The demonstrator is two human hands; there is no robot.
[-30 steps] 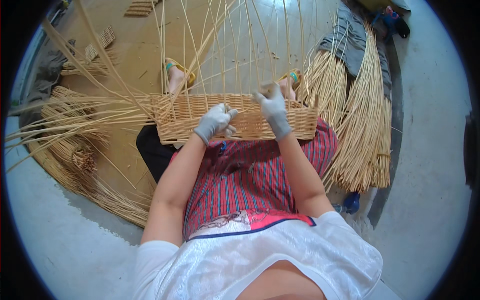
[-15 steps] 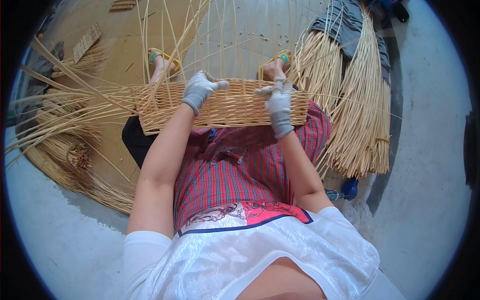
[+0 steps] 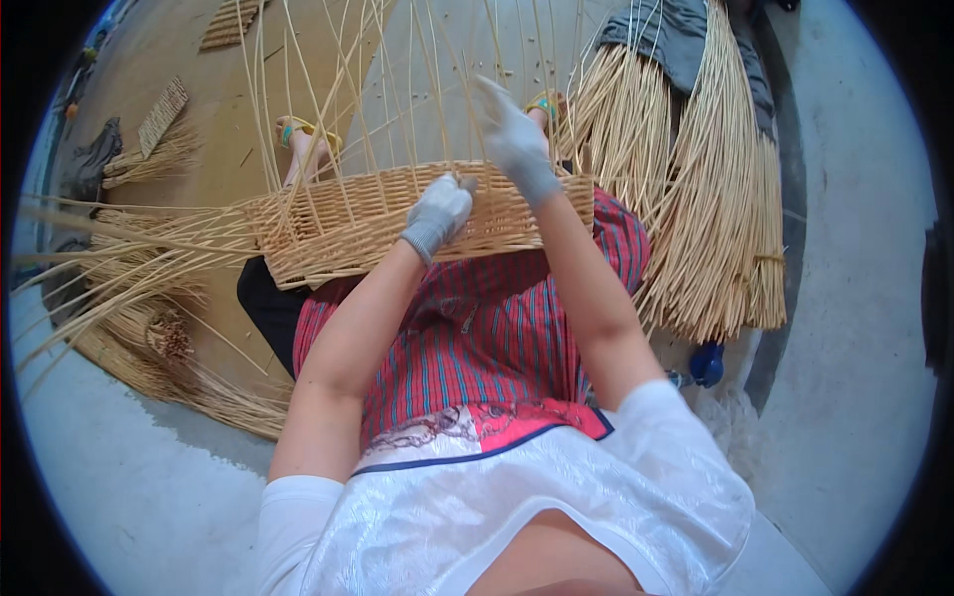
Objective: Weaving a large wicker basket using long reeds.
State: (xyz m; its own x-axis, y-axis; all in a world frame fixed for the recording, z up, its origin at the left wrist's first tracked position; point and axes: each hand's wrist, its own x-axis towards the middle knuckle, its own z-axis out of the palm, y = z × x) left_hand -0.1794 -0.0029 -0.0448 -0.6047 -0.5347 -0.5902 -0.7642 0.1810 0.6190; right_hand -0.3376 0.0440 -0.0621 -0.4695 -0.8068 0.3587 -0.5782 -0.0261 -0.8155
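Note:
A half-woven wicker basket (image 3: 338,233) of pale rods lies across my lap, its long upright stakes rising from the far side. My left hand (image 3: 440,215), in a grey-white knit glove, is closed against the weave just right of the basket's middle. What its fingertips pinch is too small to make out. My right hand (image 3: 519,147), gloved alike, is lifted above the far rim among the stakes. Its fingers point up and away, stretched out and slightly blurred, and I see nothing held in them. Loose rod ends (image 3: 149,238) fan out from the basket's left end.
Big bundles of peeled rods (image 3: 711,219) lie at the right, with dark cloth (image 3: 656,40) over their far part. More rod bundles (image 3: 164,338) lie at the left. A small woven mat (image 3: 162,116) rests farther off. A blue object (image 3: 707,365) stands near my right elbow.
My left hand has slid right along the basket and closed. My right hand has risen off the basket's right part, up and leftward. The basket has shifted slightly left and tilted.

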